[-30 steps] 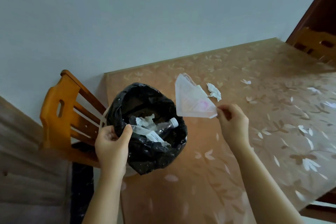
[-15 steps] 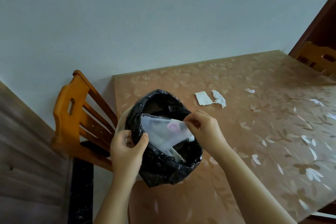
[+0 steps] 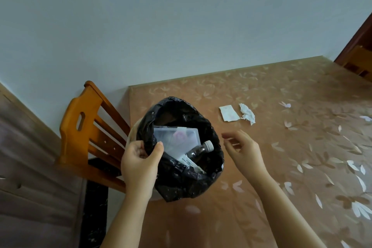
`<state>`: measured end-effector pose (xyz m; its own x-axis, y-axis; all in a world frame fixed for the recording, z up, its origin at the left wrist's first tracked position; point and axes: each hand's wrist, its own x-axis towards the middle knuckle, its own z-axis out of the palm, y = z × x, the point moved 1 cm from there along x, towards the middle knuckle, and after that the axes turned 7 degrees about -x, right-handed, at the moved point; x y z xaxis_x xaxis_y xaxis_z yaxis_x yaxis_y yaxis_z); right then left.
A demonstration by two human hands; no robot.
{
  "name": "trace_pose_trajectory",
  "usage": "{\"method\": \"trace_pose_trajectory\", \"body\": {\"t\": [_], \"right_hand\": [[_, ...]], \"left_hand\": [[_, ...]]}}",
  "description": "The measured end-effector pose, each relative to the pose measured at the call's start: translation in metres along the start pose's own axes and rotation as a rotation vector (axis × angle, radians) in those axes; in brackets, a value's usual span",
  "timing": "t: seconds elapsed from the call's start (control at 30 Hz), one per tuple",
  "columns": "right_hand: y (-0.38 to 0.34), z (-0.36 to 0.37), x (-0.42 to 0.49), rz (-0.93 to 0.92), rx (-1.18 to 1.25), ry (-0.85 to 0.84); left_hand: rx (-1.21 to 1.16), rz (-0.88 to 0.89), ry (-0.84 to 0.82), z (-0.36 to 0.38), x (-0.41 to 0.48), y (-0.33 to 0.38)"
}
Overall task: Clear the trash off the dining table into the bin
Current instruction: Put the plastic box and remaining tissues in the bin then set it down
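Soft, even daylight fills the room, a little dim and bluish on the plain pale wall (image 3: 161, 26). The glossy floral-patterned brown tablecloth (image 3: 281, 157) carries a faint sheen. The raised right hand (image 3: 241, 149) is motion-blurred. Straight edges bow toward the frame borders.

No text can be read. A white label (image 3: 186, 160) on trash inside the bin (image 3: 213, 169) carries small dark print, too blurred to make out.

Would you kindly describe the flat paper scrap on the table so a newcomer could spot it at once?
Start at the bin with the black bag at the table's left edge, then look right and farther back. Two white bits lie side by side there; the paper scrap is the left one, flat and rectangular, while the tissue is crumpled.
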<state>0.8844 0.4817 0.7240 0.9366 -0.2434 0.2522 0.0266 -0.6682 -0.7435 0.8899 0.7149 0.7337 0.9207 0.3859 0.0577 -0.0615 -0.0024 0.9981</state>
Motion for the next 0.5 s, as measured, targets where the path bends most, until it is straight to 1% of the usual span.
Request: {"method": "trace_pose_trajectory", "body": {"t": [0.1,0.27,0.37,0.5], "right_hand": [[0.034,-0.010,0.010,0.070,-0.042,0.025],[0.093,-0.017,0.036,0.194,-0.062,0.044],[0.125,-0.016,0.055,0.239,-0.072,0.054],[0.161,-0.014,0.084,0.291,-0.094,0.072]], "left_hand": [[0.013,0.008,0.048,0.019,0.008,-0.001],[0.046,0.054,0.011,0.050,0.023,-0.007],[0.048,0.067,-0.002,0.070,0.034,-0.010],[0.105,0.121,-0.003,0.097,0.051,-0.012]]}}
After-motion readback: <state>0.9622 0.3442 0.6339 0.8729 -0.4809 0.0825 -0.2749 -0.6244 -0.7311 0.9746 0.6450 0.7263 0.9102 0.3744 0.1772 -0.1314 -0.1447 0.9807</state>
